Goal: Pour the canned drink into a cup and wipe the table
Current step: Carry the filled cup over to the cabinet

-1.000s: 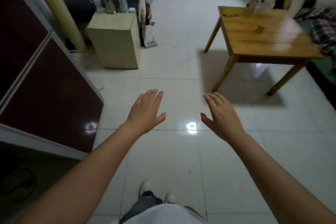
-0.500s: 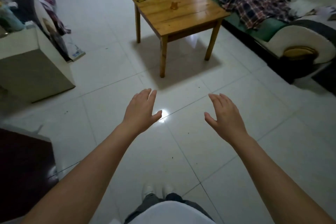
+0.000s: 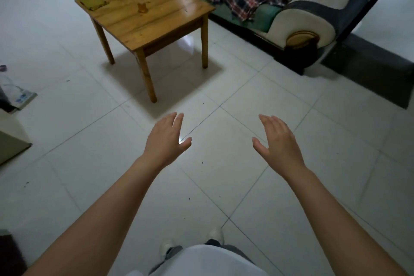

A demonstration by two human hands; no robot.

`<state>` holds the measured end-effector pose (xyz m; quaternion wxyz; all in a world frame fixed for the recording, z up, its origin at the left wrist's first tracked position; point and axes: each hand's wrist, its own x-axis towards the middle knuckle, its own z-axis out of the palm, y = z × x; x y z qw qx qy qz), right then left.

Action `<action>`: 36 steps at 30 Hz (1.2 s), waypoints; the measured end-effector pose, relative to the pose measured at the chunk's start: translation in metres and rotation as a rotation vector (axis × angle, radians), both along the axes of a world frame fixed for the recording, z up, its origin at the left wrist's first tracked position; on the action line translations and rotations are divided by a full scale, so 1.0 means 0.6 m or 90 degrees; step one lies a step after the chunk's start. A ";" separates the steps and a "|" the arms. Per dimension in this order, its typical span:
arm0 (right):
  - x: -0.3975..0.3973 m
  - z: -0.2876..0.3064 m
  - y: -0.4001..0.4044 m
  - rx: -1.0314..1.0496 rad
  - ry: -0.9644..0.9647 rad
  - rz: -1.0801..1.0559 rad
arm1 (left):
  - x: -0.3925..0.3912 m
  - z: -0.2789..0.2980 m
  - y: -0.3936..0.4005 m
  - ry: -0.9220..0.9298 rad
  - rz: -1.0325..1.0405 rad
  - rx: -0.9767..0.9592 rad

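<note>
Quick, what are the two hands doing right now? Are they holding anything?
Left hand: open, fingers straight, holding nothing, out over the floor.
Right hand: open, fingers straight, holding nothing.

Both bare forearms reach forward from the body at about the same height, roughly parallel. Left hand (image 3: 167,141): back facing up, fingers straight and close together, thumb angled out toward the right. Right hand (image 3: 277,141): mirror pose, fingers straight and slightly fanned, thumb pointing inward. Neither hand holds or touches anything; the two are well apart.
</note>
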<state>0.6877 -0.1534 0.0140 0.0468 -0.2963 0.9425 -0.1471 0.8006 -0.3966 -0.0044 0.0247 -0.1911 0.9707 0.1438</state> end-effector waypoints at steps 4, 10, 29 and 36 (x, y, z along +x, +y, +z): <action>-0.054 0.003 0.029 0.001 -0.003 -0.007 | -0.063 0.005 0.026 0.024 -0.001 -0.001; -0.133 0.001 0.031 0.009 -0.009 0.005 | -0.140 0.007 0.022 0.033 0.013 -0.010; -0.494 -0.006 -0.287 0.052 -0.034 0.068 | -0.492 -0.021 -0.267 -0.014 -0.021 -0.016; -0.616 0.001 -0.384 0.050 -0.038 0.062 | -0.613 -0.016 -0.365 -0.011 0.000 -0.003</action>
